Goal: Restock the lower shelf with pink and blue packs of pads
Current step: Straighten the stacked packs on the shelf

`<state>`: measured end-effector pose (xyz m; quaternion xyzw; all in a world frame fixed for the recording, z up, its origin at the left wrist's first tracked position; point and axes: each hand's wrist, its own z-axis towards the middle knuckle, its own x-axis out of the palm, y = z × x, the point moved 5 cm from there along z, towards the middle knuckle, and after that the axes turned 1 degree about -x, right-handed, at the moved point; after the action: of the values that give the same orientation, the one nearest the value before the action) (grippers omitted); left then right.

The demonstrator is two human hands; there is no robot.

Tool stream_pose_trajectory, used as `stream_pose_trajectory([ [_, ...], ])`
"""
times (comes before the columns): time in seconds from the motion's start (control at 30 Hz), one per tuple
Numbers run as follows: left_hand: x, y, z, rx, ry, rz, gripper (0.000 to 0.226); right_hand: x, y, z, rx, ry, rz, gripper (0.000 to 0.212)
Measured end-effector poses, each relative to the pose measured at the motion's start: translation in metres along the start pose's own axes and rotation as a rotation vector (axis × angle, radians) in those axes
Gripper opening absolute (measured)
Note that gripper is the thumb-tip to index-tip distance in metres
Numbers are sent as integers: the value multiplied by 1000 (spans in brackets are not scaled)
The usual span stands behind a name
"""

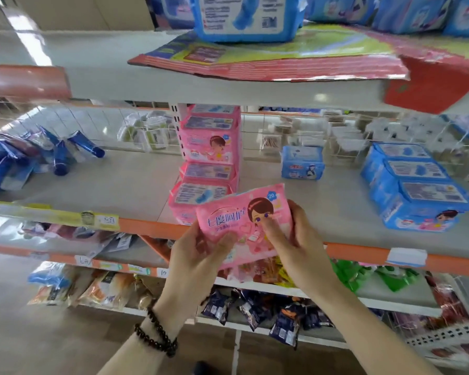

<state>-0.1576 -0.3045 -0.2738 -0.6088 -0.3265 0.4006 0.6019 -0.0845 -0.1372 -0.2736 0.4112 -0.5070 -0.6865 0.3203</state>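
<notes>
Shop shelving fills the frame, with a grey shelf [136,185] edged in orange running across the middle. At centre, just in front of that edge, both hands hold one pink pack [238,212] of pads, its printed face turned toward the camera. The left hand [198,255], a dark bead bracelet [157,334] on its wrist, grips the pack's lower left corner with fingers curled round it; the right hand [295,239] grips the right side, thumb pressed on the front. Directly behind the held pack, a stack of pink packs [210,158] stands on the shelf. To its right sits a single small blue pack [302,163], and further right, near the frame's edge, a row of larger blue packs [414,190]. At the left of the shelf lie dark blue tubes [65,152]. On the shelf above, at the top of the frame, a blue pack [244,20] rests on a flattened red carton [282,60]. Lower shelves carry assorted packets, blurred
</notes>
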Motion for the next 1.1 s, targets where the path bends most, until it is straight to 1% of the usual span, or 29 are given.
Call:
stream_pose_trajectory([
  [0.1, -23, 2, 23, 22, -1, 52, 33, 17, 2, 19, -18, -30, -47, 35],
  [0.2, -46, 7, 51, 43, 19, 95, 24, 34, 2, 38, -15, -19, -66, 40],
  [0.3, -66, 11, 78, 75, 69, 84, 32, 50, 2, 58, -20, -26, -92, 46],
  [0.43, -88, 17, 115, 113, 140, 101, 33, 69, 3, 85, -68, -41, -95, 25],
  [0.53, -101, 21, 144, 135, 160, 110, 46, 80, 1, 105, -71, -54, -101, 26],
  [0.57, -104, 22, 154, 147, 154, 116, 48, 82, 0, 112, -71, -64, -103, 28],
  [0.67, -110, 24, 186, 182, 150, 156, 43, 85, -3, 132, -87, -99, -141, 34],
  [0.8, -111, 32, 218, 177, 156, 154, 47, 83, -8, 156, -117, -161, -204, 40],
  [0.9, -110, 38, 230, 201, 131, 166, 46, 82, -18, 171, -109, -137, -244, 39],
  [1.1, -106, 46, 237, 233, 158, 176, 48, 79, -36, 183, -136, -110, -243, 41],
])
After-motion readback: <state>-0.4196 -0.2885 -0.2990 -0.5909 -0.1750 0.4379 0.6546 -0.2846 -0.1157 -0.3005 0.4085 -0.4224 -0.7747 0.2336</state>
